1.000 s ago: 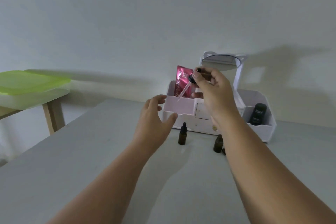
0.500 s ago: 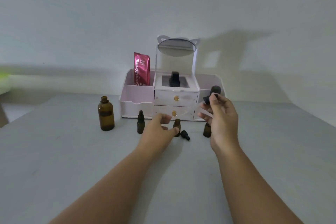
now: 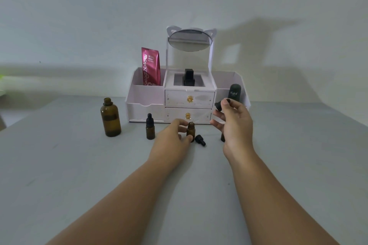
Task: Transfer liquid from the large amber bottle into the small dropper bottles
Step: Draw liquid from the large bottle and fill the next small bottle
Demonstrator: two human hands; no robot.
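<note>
Grey table (image 3: 59, 165), white organiser (image 3: 139, 105) at the back wall. Left hand (image 3: 173, 141) pinches the open small bottle (image 3: 190, 130), upright, centre front. Right hand (image 3: 236, 125) pinches a dropper (image 3: 219, 105) by its bulb, up & right of that bottle's mouth. The pipette is too faint to tell its slant. Next move prob. runs down-left, right hand nearest. Large amber bottle (image 3: 110, 118) stands uncapped, well left. Count: 1 large bottle; 3 small, i.e. the held one, a capped small bottle (image 3: 150, 128) and a third small bottle (image 3: 222, 137) mostly behind the right hand; 2 droppers off, incl. a loose dropper cap (image 3: 200, 140) lying just beside the held bottle.
</note>
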